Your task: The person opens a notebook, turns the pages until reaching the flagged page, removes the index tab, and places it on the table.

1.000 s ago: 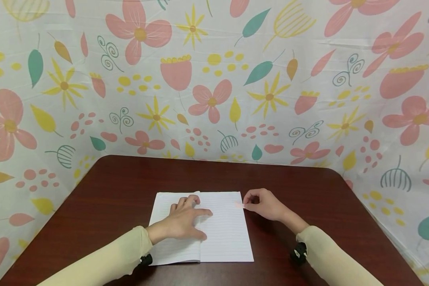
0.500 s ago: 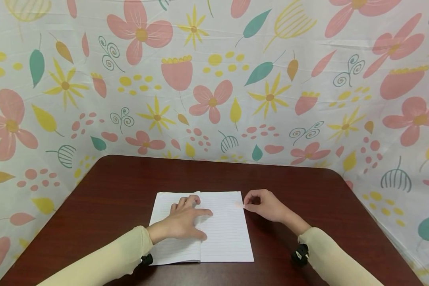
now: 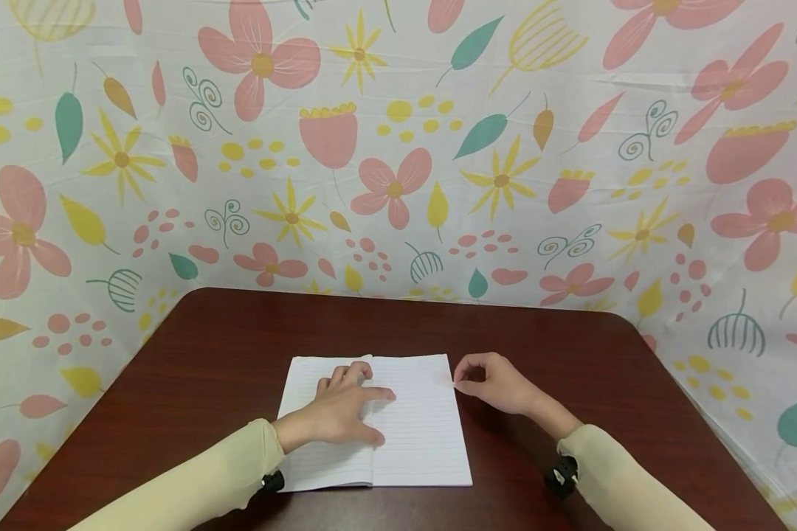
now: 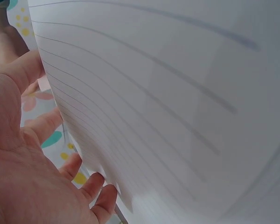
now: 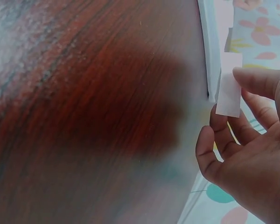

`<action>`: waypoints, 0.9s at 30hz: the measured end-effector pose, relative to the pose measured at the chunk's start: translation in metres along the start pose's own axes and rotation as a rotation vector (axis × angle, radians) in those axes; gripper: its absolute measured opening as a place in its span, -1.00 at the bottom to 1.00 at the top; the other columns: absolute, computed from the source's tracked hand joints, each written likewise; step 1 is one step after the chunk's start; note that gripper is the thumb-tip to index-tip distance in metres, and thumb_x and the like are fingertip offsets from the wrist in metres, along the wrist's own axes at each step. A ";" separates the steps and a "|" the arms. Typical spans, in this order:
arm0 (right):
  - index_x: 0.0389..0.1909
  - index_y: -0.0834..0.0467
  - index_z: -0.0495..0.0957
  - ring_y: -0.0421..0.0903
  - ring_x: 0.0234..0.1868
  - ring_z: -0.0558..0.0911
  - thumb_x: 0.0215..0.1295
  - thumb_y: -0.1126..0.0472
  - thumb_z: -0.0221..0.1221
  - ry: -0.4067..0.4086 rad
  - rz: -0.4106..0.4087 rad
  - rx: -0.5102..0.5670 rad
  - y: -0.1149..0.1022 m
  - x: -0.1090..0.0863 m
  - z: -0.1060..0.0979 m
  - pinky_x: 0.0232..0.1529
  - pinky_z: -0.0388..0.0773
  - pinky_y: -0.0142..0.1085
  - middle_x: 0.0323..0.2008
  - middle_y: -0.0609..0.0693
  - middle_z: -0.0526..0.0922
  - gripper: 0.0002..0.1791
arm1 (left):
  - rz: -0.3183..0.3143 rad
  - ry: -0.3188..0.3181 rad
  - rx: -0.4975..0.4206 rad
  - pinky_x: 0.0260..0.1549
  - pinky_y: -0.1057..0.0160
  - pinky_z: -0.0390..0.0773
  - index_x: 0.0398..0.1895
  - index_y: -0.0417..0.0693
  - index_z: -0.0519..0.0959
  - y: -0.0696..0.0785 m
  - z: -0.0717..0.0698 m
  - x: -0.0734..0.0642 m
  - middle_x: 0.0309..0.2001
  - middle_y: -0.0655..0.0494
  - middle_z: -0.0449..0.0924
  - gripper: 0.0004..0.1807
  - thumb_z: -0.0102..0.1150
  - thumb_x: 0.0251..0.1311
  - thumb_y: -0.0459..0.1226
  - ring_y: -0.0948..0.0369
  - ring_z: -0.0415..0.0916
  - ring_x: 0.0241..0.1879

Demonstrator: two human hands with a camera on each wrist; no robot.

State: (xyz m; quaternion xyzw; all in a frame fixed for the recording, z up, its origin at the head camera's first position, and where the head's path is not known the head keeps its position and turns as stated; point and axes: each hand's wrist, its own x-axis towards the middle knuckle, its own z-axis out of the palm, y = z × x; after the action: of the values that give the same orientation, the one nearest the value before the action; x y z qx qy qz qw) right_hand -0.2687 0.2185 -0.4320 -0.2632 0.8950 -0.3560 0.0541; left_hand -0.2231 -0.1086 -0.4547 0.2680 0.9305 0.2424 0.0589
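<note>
An open notebook (image 3: 418, 442) with lined white pages lies on the table in the head view. My left hand (image 3: 342, 409) rests across its left page and centre fold, fingers spread. In the left wrist view the fingertips of my left hand (image 4: 46, 154) press on the lined paper (image 4: 144, 93). My right hand (image 3: 494, 383) is at the right page's outer edge, near the top corner. Between thumb and fingers it pinches a small pale strip of paper (image 5: 230, 93), plain in the right wrist view. In the head view the strip is mostly hidden by the fingertips.
The dark brown wooden table (image 3: 239, 332) carries the notebook near its front. A white cloth with flower and leaf prints (image 3: 398, 221) hangs behind the table and along both sides. Each wrist wears a black band (image 3: 561, 476) under a light sleeve.
My right hand has shifted very slightly right and toward me, still pinching the strip. Less of the strip's pinkish patch shows over the page edge. My left hand has stayed still.
</note>
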 end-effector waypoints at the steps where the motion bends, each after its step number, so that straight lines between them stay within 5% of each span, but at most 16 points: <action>1: -0.25 0.12 0.70 -0.04 -0.22 0.54 0.40 0.28 0.37 -0.001 0.004 0.001 0.000 0.000 -0.001 -0.17 0.50 -0.18 -0.30 -0.12 0.65 -0.97 | 0.006 0.002 -0.004 -0.06 -0.14 0.21 0.28 0.34 0.67 0.001 -0.001 0.000 0.30 0.08 0.19 -0.31 0.55 -0.03 0.07 -0.08 0.13 0.25; 27: -0.28 0.17 0.71 -0.08 -0.37 0.56 0.32 0.33 0.39 0.064 0.098 0.024 0.023 -0.025 -0.026 -0.34 0.51 -0.29 -0.39 -0.05 0.65 -0.97 | -0.010 0.001 0.005 -0.07 -0.10 0.20 0.29 0.40 0.66 -0.003 0.003 0.000 0.30 0.14 0.18 -0.30 0.54 -0.05 0.11 -0.05 0.13 0.25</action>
State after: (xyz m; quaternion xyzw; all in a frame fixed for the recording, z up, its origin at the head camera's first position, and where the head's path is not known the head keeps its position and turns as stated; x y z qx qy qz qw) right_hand -0.2645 0.2612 -0.4306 -0.2069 0.9039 -0.3716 0.0460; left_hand -0.2241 -0.1093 -0.4583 0.2636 0.9324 0.2401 0.0589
